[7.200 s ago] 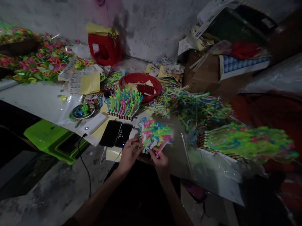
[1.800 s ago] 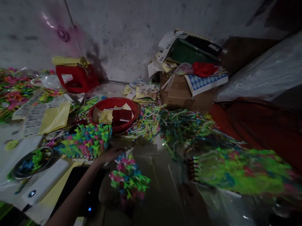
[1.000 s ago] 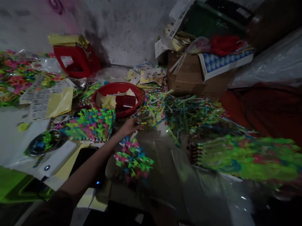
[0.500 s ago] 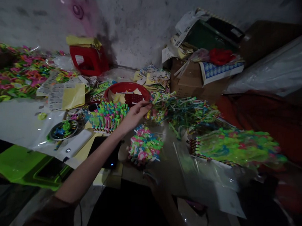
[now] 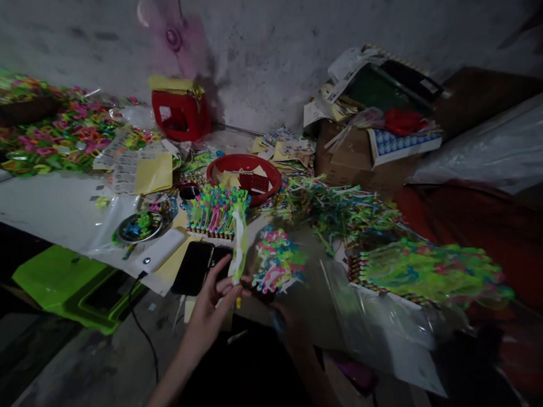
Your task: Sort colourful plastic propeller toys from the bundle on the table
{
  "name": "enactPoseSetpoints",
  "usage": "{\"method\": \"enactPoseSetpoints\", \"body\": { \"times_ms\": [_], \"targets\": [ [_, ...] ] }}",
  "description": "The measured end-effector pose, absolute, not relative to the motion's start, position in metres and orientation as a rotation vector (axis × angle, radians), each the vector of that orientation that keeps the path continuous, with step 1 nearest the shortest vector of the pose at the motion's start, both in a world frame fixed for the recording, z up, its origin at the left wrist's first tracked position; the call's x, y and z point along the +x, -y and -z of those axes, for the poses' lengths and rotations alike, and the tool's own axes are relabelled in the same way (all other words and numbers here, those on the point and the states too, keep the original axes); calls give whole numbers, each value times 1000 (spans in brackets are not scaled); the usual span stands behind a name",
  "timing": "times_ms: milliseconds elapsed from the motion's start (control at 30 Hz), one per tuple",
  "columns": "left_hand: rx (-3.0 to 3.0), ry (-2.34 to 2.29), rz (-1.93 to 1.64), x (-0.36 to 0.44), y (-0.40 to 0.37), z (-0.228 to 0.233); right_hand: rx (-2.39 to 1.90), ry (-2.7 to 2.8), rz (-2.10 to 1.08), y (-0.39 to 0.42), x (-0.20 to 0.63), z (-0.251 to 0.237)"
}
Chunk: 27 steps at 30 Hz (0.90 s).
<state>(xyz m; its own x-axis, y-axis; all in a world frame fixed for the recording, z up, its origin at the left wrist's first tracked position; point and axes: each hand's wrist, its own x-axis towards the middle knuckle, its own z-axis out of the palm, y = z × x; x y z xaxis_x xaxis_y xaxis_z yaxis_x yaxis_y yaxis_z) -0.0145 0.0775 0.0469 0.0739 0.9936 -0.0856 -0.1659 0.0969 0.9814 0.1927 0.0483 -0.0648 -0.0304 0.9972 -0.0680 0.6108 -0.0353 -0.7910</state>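
Note:
My left hand [image 5: 213,297] is closed at the front edge of the table, thumb and fingers pinching a long green-and-white strip [image 5: 239,244] near its lower end. The strip stands upright, and a small yellow tip pokes out below the fingers. Just right of it sits a bunch of colourful rubbery pieces [image 5: 278,264] in green, pink, blue and white. My right hand [image 5: 288,321] is dim, low beside that bunch; its fingers look curled around something dark. Behind the left hand, a rack of upright colourful pieces [image 5: 214,213] stands in rows.
Two dark phones [image 5: 192,266] and a white power bank [image 5: 161,250] lie left of my hands. A red basin [image 5: 273,170] with cards stands behind. A tangled heap of strips [image 5: 343,209] and a laid-out row of green pieces [image 5: 430,270] are on the right.
My left hand has come back from the strip heap near the red basin toward me, now with a green-and-white strip in it. My right hand stays low by the bunch. The view has shifted slightly.

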Motion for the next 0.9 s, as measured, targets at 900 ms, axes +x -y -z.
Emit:
{"method": "enactPoseSetpoints", "body": {
  "times_ms": [900],
  "targets": [
    [960,-1545,-935,8,8,84,-2004,2440,-921,8,177,112]
  ]
}}
